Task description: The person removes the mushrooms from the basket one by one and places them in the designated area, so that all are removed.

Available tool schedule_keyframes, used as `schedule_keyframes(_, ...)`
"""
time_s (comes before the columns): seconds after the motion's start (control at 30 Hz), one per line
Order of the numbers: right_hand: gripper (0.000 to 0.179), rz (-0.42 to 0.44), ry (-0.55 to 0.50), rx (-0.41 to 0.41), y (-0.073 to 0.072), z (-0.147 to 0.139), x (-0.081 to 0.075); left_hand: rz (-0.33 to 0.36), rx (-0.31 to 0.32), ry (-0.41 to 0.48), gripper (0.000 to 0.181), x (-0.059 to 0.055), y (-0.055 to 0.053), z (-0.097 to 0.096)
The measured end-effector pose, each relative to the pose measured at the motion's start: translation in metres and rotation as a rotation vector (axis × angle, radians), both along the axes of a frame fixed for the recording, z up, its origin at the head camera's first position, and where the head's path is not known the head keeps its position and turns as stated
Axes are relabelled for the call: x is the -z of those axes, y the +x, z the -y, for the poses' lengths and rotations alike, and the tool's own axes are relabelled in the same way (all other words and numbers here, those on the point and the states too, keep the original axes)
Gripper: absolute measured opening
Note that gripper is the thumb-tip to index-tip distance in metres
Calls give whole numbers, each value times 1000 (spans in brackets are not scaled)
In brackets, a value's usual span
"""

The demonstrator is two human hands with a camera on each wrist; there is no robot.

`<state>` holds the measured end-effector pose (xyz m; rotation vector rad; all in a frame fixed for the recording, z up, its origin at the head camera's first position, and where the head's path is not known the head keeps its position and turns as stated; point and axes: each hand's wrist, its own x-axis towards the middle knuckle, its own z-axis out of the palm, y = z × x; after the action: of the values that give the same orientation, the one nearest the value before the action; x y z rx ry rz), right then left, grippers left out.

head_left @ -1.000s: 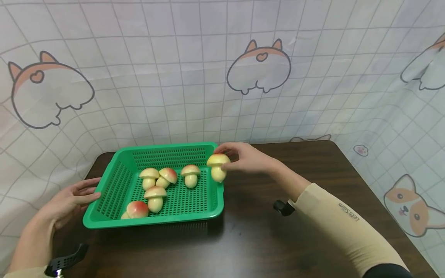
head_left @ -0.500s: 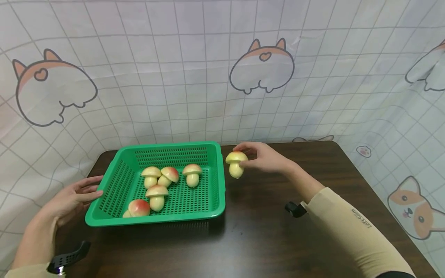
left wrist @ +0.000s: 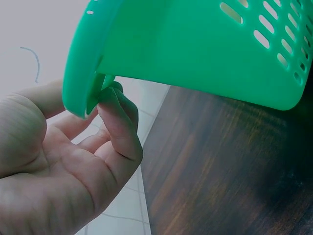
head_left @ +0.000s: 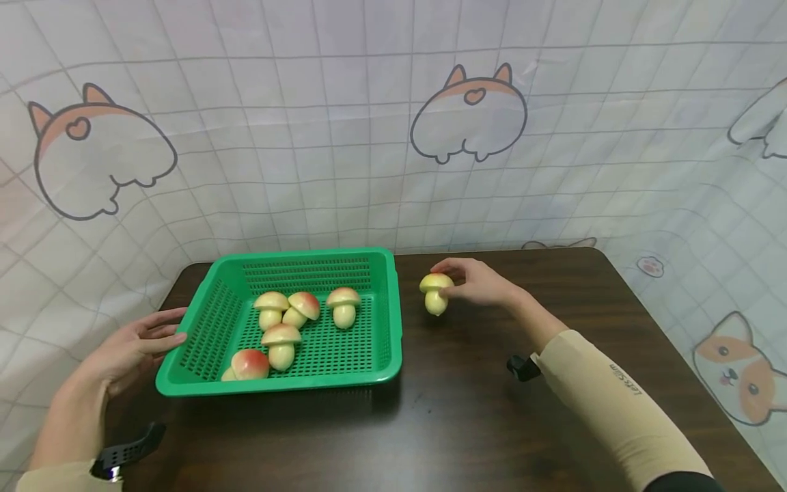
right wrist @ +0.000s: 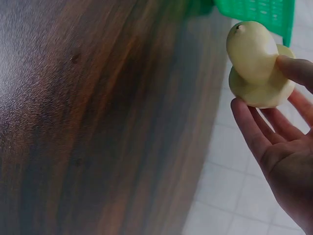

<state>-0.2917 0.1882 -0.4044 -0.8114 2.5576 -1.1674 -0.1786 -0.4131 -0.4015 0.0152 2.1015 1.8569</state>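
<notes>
A toy mushroom with a yellow cap touched with red is pinched between the thumb and fingers of my right hand. It hangs cap up over the dark table, to the right of the green basket. In the right wrist view, the pale stem of the mushroom faces the camera. My left hand grips the basket's left rim; the left wrist view has its fingers curled under the rim. Inside the basket lie several similar mushrooms, one of them partly hidden at the front left.
The dark wooden table reaches back to a white grid-patterned cloth with cartoon corgis. That cloth continues along the right side. A black strap is on the left wrist.
My right hand has carried the mushroom from above the basket's right rim to the right, then slightly lower. The left hand stays at the basket; the head view has shifted a little.
</notes>
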Motion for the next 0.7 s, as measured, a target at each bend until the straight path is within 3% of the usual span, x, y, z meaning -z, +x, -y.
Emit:
schedule_keyframes(0.43, 45, 43, 50, 31, -19, -3, 29, -6, -18, 28, 50, 1, 1, -1)
schedule_keyframes(0.7, 46, 59, 32, 33, -24, 0, 35, 4, -31, -10, 62, 0, 1, -3)
